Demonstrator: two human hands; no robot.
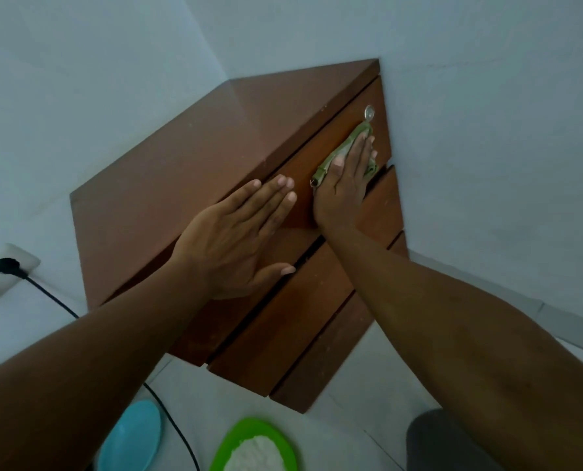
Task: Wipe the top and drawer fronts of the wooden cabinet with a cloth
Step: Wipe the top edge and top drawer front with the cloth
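Observation:
The brown wooden cabinet [188, 158] stands in a corner between two pale walls, with its drawer fronts facing right and down in the head view. My right hand [346, 180] presses a crumpled green cloth [342, 149] flat against the top drawer front, just below the round silver lock [369, 112]. My left hand [239, 236] lies flat with fingers together across the cabinet's front edge and the top drawer, left of the cloth, holding nothing.
A black plug sits in a white wall socket [9, 266] at the left, and its black cable [174, 423] runs down across the floor. On the tiled floor below the cabinet lie a blue dish [130, 436] and a green plate [256, 447] holding something white.

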